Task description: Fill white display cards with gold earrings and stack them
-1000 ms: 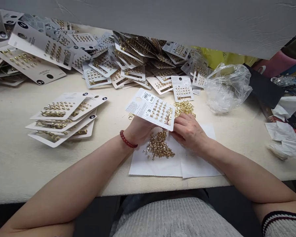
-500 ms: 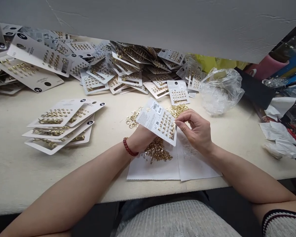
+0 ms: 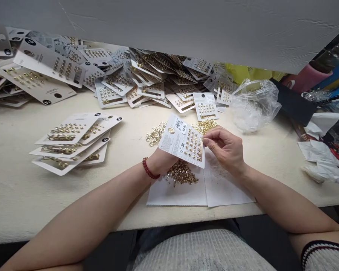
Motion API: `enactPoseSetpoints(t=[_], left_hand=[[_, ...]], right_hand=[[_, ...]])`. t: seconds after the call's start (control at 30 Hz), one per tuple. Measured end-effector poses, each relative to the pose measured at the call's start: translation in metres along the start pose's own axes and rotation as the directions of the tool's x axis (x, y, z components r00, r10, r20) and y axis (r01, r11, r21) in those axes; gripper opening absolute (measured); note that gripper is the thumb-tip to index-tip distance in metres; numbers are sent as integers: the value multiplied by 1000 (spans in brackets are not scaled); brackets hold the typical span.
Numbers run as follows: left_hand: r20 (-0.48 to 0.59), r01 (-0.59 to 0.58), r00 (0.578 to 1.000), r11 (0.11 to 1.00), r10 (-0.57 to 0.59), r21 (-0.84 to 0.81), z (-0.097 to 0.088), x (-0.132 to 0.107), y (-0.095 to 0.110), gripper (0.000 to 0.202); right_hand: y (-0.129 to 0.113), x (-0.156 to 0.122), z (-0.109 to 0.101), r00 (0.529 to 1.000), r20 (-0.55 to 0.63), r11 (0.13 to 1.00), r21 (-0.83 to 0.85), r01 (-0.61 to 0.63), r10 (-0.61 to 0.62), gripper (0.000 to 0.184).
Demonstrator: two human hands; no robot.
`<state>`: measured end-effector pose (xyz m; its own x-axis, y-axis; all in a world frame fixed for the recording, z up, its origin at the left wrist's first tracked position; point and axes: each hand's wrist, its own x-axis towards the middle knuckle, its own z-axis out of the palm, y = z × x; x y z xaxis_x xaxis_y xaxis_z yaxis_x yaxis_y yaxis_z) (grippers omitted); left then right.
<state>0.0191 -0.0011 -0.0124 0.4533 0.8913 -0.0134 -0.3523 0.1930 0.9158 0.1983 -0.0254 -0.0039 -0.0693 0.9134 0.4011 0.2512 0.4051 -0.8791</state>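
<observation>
My left hand (image 3: pixel 164 159), with a red bead bracelet at the wrist, is closed on a white earring card (image 3: pixel 173 145) from beneath; its fingers are mostly hidden by the card. The card is tilted, with a price label, printed text and rows of small gold pieces towards me. At its right edge, my right hand (image 3: pixel 227 148) has thumb and forefinger pinched together. What lies in that pinch is too small to make out. Below the card, a heap of tiny gold earring pieces (image 3: pixel 183 175) rests on white paper (image 3: pixel 175 197). Gold rings (image 3: pixel 155 134) lie behind.
A stack of filled earring cards (image 3: pixel 56 141) stands to the left. Many more cards (image 3: pixel 115 84) are piled along the back. A clear plastic bag (image 3: pixel 254 107) sits at the back right, with crumpled white tissues (image 3: pixel 322 162) at the right edge. A grey panel (image 3: pixel 169 30) overhangs the table.
The card in my left hand has turned slightly and shifted a little right. My right hand has stayed pinched at its right edge. The whole view has shifted slightly.
</observation>
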Motion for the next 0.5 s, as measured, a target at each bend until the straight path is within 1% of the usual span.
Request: enactPoseSetpoints(t=[0.23,0.33,0.43,0.5], left_hand=[[-49,5,999,1000,-6,-19,-2,2,-2,43],[-49,13,999,1000,-14,-19,-3,1,-3,42],[-41,11,999,1000,-11,-11,-4,0,-5,40],[-35,0,999,999,1,32,-5,-1,-7,38]], right_hand=[[0,-1,0,1000,-4,1000,8,-16,16,2],[0,0,0,1000,5,1000,15,0,0,2],[1,1,0,1000,23,1000,-25,11,-11,3],[1,1,0,999,39,999,-42,2,-1,3]])
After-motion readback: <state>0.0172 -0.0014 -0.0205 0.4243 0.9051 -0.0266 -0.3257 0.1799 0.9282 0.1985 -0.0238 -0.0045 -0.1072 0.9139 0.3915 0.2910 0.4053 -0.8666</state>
